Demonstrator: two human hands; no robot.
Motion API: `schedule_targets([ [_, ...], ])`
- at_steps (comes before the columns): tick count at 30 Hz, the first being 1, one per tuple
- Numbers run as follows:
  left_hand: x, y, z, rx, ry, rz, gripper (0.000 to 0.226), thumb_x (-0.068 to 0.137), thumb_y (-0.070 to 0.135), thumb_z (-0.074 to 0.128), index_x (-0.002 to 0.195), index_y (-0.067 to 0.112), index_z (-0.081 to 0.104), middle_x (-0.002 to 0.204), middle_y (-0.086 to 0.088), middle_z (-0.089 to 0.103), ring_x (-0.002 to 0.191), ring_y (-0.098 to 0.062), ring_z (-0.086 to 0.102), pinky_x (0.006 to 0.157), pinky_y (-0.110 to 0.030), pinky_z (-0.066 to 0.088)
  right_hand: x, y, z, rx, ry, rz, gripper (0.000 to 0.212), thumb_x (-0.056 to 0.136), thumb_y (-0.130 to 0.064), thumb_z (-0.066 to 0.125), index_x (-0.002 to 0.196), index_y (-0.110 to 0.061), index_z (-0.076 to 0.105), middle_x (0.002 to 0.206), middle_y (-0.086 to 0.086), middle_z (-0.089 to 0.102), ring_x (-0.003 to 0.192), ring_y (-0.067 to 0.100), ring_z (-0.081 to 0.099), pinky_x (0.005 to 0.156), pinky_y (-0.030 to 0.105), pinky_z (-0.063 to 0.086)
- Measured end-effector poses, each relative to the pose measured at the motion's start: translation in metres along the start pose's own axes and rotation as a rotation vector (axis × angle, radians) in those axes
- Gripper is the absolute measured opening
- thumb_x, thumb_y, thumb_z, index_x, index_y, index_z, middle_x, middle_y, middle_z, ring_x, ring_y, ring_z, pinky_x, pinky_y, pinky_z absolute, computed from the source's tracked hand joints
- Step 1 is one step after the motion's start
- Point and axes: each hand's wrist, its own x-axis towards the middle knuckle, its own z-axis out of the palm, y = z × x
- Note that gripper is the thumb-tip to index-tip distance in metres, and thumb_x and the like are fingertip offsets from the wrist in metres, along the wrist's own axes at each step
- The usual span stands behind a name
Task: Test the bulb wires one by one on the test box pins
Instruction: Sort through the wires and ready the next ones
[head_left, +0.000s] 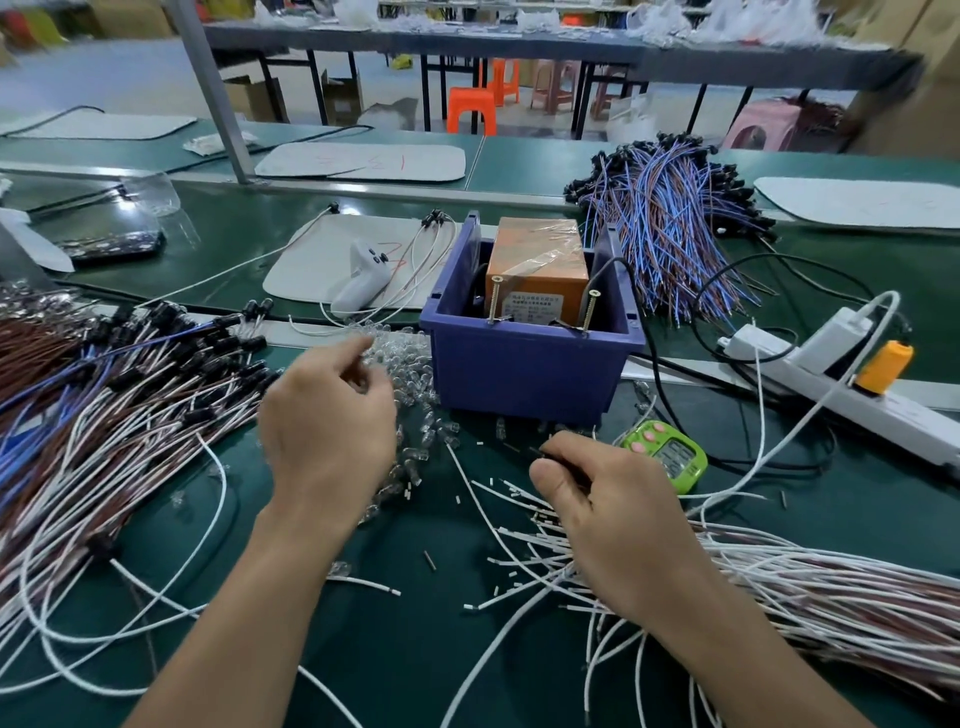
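Note:
The test box (537, 270), orange and wrapped in clear film, stands inside a blue plastic bin (524, 364); two upright screw pins (540, 306) stick up at its front. My left hand (327, 421) hovers over a heap of small clear bulbs (410, 374) left of the bin, fingers curled; whether it holds a bulb is hidden. My right hand (602, 504) pinches a thin dark wire end just in front of the bin. White and brown wires (805, 587) fan out under and right of that hand.
A big bundle of wires with black sockets (130, 395) lies at the left, a blue-brown wire bundle (670, 223) behind the bin. A green timer (670, 457), a white power strip (841, 379) with an orange plug and a white controller (363, 275) lie around.

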Motion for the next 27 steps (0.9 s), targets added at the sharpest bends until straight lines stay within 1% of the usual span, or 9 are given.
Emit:
schedule_targets([
  [2, 0.002, 0.001, -0.004, -0.105, 0.069, 0.031, 0.02, 0.092, 0.019, 0.07, 0.107, 0.027, 0.08, 0.101, 0.004, 0.078, 0.083, -0.014, 0.069, 0.082, -0.02, 0.048, 0.001, -0.001, 0.0, 0.012, 0.024, -0.01, 0.022, 0.102, -0.036, 0.056, 0.084, -0.027, 0.061, 0.071, -0.006, 0.061, 0.062, 0.015, 0.053, 0.057, 0.03, 0.04],
  [4, 0.004, 0.003, -0.007, -0.232, 0.058, -0.012, 0.015, 0.092, 0.022, 0.072, 0.093, 0.035, 0.079, 0.087, 0.015, 0.074, 0.07, 0.0, 0.065, 0.072, -0.005, 0.043, 0.001, -0.001, -0.001, 0.013, 0.072, -0.039, 0.019, 0.102, -0.036, 0.056, 0.085, -0.028, 0.062, 0.072, -0.008, 0.061, 0.062, 0.013, 0.054, 0.055, 0.026, 0.039],
  [5, 0.004, 0.006, -0.01, -0.305, 0.054, -0.034, 0.017, 0.09, 0.025, 0.075, 0.084, 0.041, 0.075, 0.079, 0.02, 0.071, 0.068, 0.002, 0.065, 0.067, -0.003, 0.044, 0.002, -0.002, -0.001, 0.022, 0.104, -0.049, 0.016, 0.1, -0.037, 0.058, 0.087, -0.028, 0.063, 0.073, -0.009, 0.062, 0.063, 0.012, 0.054, 0.054, 0.023, 0.039],
  [7, -0.001, 0.012, -0.014, -0.448, 0.076, 0.003, 0.018, 0.085, 0.034, 0.081, 0.078, 0.047, 0.071, 0.068, 0.022, 0.07, 0.063, -0.002, 0.066, 0.063, -0.015, 0.052, 0.002, -0.003, -0.002, 0.073, 0.144, -0.051, 0.001, 0.094, -0.033, 0.065, 0.094, -0.032, 0.066, 0.077, -0.015, 0.067, 0.066, 0.008, 0.06, 0.055, 0.016, 0.042],
  [10, -0.017, 0.028, -0.022, -0.558, 0.06, 0.173, 0.007, 0.079, 0.046, 0.084, 0.083, 0.043, 0.078, 0.07, 0.017, 0.072, 0.053, -0.009, 0.06, 0.055, -0.019, 0.046, 0.002, -0.001, -0.002, 0.2, 0.133, -0.028, 0.022, 0.086, -0.017, 0.078, 0.094, -0.037, 0.072, 0.085, -0.022, 0.072, 0.081, 0.004, 0.069, 0.069, 0.007, 0.047],
  [12, -0.029, 0.039, -0.023, -0.651, -0.057, 0.218, 0.013, 0.076, 0.049, 0.084, 0.086, 0.042, 0.079, 0.07, 0.019, 0.073, 0.05, -0.008, 0.06, 0.052, -0.016, 0.046, 0.006, -0.001, -0.004, 0.314, 0.126, -0.019, 0.026, 0.082, -0.01, 0.08, 0.088, -0.035, 0.075, 0.086, -0.017, 0.075, 0.083, 0.005, 0.071, 0.073, 0.008, 0.048],
  [18, -0.051, 0.054, -0.015, -1.013, -0.415, 0.12, 0.021, 0.063, 0.024, 0.09, 0.083, 0.026, 0.082, 0.076, 0.006, 0.079, 0.066, -0.01, 0.076, 0.064, -0.016, 0.058, 0.013, 0.002, -0.013, 0.794, 0.093, 0.044, 0.02, 0.075, -0.004, 0.078, 0.088, -0.018, 0.079, 0.085, 0.005, 0.076, 0.081, 0.014, 0.07, 0.075, 0.024, 0.054],
  [22, -0.05, 0.055, -0.016, -1.004, -0.445, 0.084, 0.019, 0.064, 0.026, 0.089, 0.083, 0.028, 0.084, 0.073, 0.003, 0.078, 0.062, -0.012, 0.075, 0.062, -0.016, 0.057, 0.013, 0.002, -0.015, 0.942, 0.049, 0.017, 0.022, 0.074, 0.003, 0.077, 0.084, -0.016, 0.078, 0.083, 0.007, 0.074, 0.082, 0.016, 0.068, 0.077, 0.023, 0.054],
  [27, -0.052, 0.059, -0.022, -1.003, -0.509, 0.038, 0.019, 0.062, 0.031, 0.09, 0.078, 0.022, 0.082, 0.066, -0.002, 0.076, 0.047, -0.015, 0.069, 0.05, -0.017, 0.053, 0.013, 0.0, -0.017, 1.017, 0.003, 0.005, 0.018, 0.074, -0.003, 0.079, 0.083, -0.02, 0.078, 0.081, 0.002, 0.073, 0.08, 0.014, 0.066, 0.076, 0.025, 0.053],
])
